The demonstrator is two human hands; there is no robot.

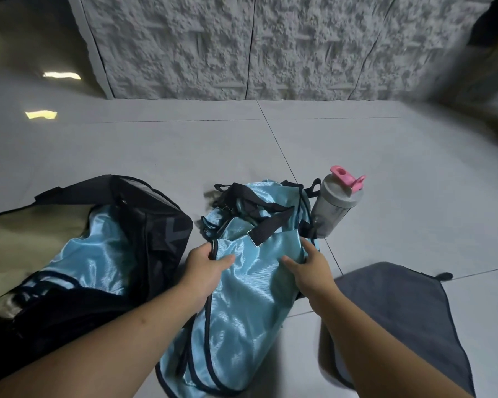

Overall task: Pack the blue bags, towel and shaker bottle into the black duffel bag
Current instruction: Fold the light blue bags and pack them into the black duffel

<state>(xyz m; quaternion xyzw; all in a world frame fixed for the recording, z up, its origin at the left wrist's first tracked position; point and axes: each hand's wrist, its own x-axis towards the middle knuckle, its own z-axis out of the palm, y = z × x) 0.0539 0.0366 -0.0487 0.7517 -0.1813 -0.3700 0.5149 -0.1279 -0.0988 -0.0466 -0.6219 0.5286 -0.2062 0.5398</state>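
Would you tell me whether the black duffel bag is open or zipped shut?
Open: the black duffel bag gapes, with blue fabric showing inside.

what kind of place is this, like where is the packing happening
Probably indoors, on the floor of a home or a gym; I cannot tell which. The bags lie straight on a glossy tiled floor that mirrors ceiling lights, a rough textured wall stands close behind, and no furniture shows.
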